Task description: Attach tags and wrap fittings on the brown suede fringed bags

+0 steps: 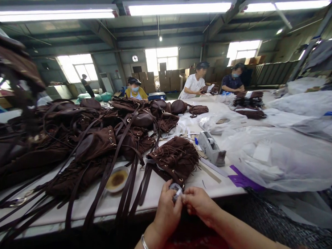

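Observation:
At the table's near edge, my left hand (169,208) is closed around a small piece of clear plastic wrapping (176,189); what is inside it is too small to make out. My right hand (200,203) pinches the right side of the same piece, fingertips close to the left ones. Just beyond both hands lies a dark brown fringed bag (175,157) with gold-coloured eyelets, its lower end almost at my fingers. Whether the plastic is attached to the bag, I cannot tell.
Many brown bags with long straps (94,143) are heaped on the left. A bowl of brown liquid (117,179) stands among the straps. A grey tape dispenser (211,148) and large clear plastic bags (284,157) are to the right. Several people (193,83) work across the table.

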The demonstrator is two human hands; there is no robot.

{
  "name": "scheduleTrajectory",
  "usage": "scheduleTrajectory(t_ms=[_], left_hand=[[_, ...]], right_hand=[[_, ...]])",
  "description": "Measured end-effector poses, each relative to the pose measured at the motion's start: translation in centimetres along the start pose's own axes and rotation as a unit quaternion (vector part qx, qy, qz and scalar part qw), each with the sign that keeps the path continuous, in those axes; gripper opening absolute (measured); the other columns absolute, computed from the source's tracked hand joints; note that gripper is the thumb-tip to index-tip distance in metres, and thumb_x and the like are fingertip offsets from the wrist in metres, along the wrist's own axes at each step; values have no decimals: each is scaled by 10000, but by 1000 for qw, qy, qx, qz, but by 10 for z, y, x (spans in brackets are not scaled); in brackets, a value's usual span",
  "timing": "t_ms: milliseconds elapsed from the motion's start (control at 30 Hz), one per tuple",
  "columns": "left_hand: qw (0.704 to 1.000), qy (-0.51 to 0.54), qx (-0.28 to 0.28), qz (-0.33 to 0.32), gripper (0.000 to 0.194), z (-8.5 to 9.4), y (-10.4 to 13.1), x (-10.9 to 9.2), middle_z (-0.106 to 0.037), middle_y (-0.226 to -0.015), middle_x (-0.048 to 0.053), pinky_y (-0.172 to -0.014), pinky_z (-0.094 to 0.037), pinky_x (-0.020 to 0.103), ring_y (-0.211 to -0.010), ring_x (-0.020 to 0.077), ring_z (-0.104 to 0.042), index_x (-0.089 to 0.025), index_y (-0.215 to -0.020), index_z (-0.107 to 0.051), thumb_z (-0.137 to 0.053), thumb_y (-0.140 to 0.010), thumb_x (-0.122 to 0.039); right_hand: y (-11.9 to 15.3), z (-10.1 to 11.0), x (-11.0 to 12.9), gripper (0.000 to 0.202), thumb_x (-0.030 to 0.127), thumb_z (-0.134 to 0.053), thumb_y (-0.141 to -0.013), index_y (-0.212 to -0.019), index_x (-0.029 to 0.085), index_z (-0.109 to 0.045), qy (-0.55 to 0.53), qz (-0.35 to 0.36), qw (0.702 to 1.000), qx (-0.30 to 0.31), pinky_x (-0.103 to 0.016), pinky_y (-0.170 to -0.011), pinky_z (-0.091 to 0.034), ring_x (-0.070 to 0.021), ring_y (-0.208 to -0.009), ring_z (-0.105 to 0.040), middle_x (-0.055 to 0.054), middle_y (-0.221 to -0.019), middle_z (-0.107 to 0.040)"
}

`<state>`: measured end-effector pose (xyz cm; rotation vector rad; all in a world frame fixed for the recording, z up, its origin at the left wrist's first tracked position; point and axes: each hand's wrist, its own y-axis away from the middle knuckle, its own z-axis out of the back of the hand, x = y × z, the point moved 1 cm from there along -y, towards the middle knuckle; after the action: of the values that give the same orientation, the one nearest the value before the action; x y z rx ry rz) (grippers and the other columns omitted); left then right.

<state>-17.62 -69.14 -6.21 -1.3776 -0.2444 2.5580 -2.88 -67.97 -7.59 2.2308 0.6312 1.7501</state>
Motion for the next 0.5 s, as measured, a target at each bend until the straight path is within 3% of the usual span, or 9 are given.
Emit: scheduleTrajectory(t_ms=[233, 400, 500], left_hand=[[991, 91, 10, 97, 211, 5, -4, -3, -594, -1338, 163, -1129, -361, 459, -1306, 304, -516, -179, -836, -761, -581, -851, -288], [964, 220, -28, 146, 329, 5, -5, -3, -654, -1261, 168, -993, -477, 378, -1149, 306, -614, -151, -696, -741, -658, -816, -446], [942, 290, -28, 165, 375, 4, -7, -7, -668, -1201, 163, -844, -535, 338, -956, 259, -661, -136, -658, -712, -704, -774, -493]], right_hand=[[5, -9, 6, 381, 436, -775, -631, -786, 171, -550, -4, 101, 995, -5, -198, -443, -334, -62, -437, -460, 70, -538, -571], [0, -11, 2, 498, 624, -757, -636, -694, 195, -509, 56, 65, 995, -52, -218, -370, -303, -68, -356, -404, 73, -484, -526], [-1, -12, 0, 559, 692, -747, -638, -662, 192, -497, 29, 60, 997, -32, -212, -373, -296, -55, -364, -381, 77, -481, -498]])
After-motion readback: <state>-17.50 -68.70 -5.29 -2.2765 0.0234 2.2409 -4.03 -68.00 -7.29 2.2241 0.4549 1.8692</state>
